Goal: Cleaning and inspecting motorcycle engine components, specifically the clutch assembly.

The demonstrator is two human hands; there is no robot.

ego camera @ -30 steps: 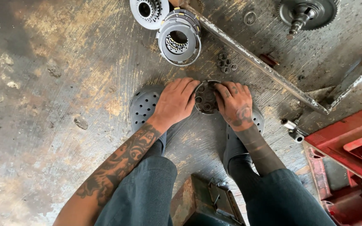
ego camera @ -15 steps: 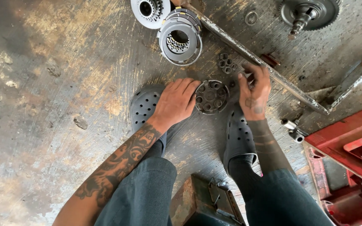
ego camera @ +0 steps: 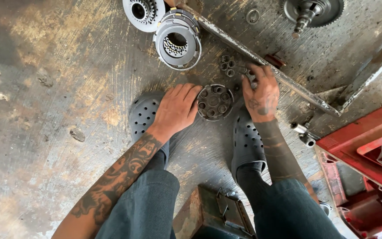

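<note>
Grey perforated clog (ego camera: 143,116) at left, foot flat on the stained concrete floor (ego camera: 45,88); person appears seated low on a rusty metal box (ego camera: 213,217), knees apart, so the work sits between the feet.

Left hand (ego camera: 175,110): palm down, fingers spread, fingertips touching the left rim of the round clutch hub (ego camera: 215,102). Not clenched, not lifting; reads as a brace to stop the hub sliding. Hub lies flat on the floor between the two clogs, bored face up, so its ring of holes is open from above.

Above the hub: a clutch basket (ego camera: 177,40) and a toothed gear (ego camera: 140,12), set apart but within reach. A cluster of small bushings (ego camera: 227,64) lies just beyond the hub.

Right hand (ego camera: 261,90): off the hub, just beside its right edge, fingers curled over a small metal part near the bushings. Likely pinching it, but the fingers hide the contact; cannot tell for certain.

Right clog (ego camera: 246,139) under that wrist. Angled steel bar (ego camera: 266,66) runs behind; a sprocket shaft (ego camera: 308,11) at top right; red crates (ego camera: 368,163) at far right.
</note>
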